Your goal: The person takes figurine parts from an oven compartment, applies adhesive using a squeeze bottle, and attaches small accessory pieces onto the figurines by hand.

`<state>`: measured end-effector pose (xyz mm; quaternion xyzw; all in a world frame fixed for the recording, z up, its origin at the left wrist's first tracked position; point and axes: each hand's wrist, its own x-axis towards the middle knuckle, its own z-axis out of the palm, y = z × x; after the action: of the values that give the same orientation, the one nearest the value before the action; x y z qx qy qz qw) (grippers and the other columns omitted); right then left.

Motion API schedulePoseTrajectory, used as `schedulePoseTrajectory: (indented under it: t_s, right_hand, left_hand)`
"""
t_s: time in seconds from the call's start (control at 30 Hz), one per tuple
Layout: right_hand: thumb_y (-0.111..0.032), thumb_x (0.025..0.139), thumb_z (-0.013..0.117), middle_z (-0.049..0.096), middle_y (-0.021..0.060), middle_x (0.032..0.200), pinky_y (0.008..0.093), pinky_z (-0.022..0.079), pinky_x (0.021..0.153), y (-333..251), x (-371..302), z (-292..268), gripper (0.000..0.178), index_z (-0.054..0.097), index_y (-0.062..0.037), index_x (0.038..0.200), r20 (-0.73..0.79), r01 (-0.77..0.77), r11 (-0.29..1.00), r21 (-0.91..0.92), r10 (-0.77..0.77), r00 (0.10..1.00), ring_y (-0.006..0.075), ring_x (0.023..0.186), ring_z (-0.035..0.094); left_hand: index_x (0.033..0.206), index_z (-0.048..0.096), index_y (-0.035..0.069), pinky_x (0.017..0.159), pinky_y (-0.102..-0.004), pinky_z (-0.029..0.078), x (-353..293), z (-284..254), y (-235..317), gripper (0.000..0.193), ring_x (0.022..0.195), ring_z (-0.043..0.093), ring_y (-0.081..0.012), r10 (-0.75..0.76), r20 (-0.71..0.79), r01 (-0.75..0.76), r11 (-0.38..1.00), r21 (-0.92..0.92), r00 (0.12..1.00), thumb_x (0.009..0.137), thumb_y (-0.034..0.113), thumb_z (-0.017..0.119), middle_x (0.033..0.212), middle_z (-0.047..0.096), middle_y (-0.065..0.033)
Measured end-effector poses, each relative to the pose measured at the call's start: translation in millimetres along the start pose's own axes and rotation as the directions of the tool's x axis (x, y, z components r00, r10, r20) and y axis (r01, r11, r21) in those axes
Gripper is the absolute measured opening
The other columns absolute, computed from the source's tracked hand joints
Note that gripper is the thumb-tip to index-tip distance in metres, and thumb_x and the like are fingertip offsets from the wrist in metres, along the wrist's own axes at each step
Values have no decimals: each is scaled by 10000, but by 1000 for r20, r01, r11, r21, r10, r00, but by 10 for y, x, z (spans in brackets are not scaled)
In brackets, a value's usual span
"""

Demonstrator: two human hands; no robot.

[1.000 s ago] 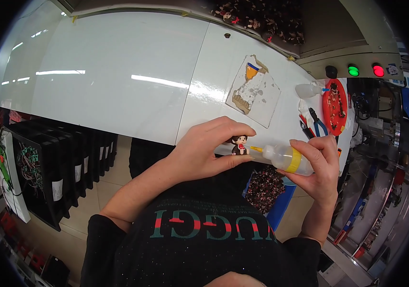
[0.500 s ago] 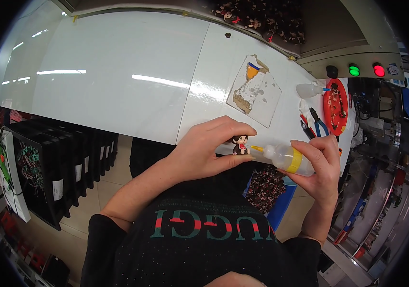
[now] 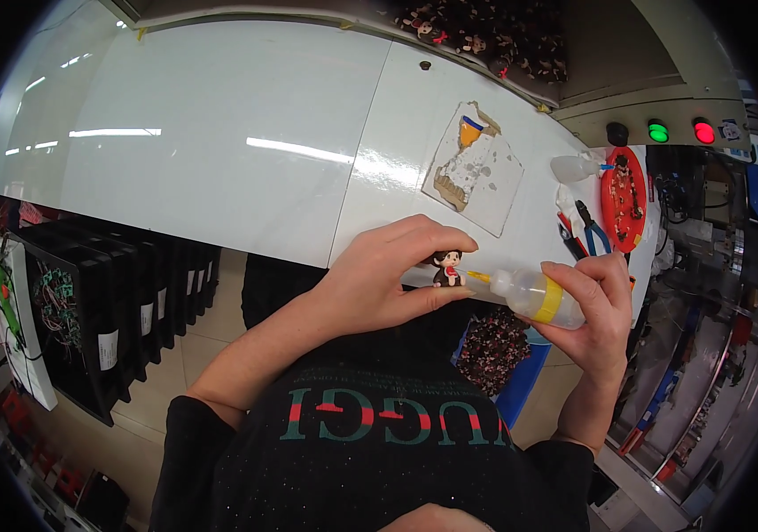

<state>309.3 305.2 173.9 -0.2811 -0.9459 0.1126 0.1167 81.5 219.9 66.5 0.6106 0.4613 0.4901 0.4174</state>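
Note:
Between the thumb and fingers of my left hand sits a small dark-brown figurine with a pale face and a red patch on its chest. My right hand is wrapped round a clear squeeze bottle that has a yellow band and a thin yellow nozzle. The bottle lies nearly level, its nozzle tip close beside the figurine's front; whether the two touch, I cannot tell. Both hands are just over the near edge of the white table.
A stained clear plate with an orange-and-blue scraper lies beyond my hands. To the right are another squeeze bottle, pliers and a red tray. A blue bin of small dark pieces stands below the edge.
Nearly everything holds still. The whole picture has shifted very slightly, and the figurine and bottle keep almost the same position to each other.

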Motion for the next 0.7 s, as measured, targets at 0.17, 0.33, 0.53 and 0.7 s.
schedulePoseTrajectory:
  t_s: [0.17,0.33,0.53,0.7]
  right_hand:
    - [-209,471,865,490,39,806,323,379,619,16,-32,34,565,676,-89,989,-34,-41,998,39,43,999,201,721,472]
    - [-355,532,864,491,51,867,306,394,640,220,-304,121,631,639,-48,1036,-137,-90,941,327,142,980,177,766,483]
    - [-455,665,798,494,74,1043,301,396,744,682,-876,306,753,511,-35,1221,-328,21,494,869,544,772,170,912,488]
    - [-150,861,647,485,117,1304,349,425,967,1301,-1237,-35,516,433,5,1303,-381,30,407,913,822,423,199,1156,513]
  left_hand:
    - [1109,587,85,718,-280,515,1,-12,1,430,856,614,-190,4,7,-4,1000,6,1000,722,122,771,974,612,-71]
    - [1104,590,85,713,-271,504,-8,2,15,427,843,610,-178,3,-15,-4,1000,-12,1000,720,117,774,964,610,-72]
    - [1104,586,90,738,-279,515,52,37,74,398,847,603,-190,-56,-3,55,994,-99,998,743,136,749,963,595,-79]
    - [1064,595,50,733,-280,499,152,125,98,393,846,599,-198,-39,-15,39,999,-10,999,710,86,760,952,603,-86]
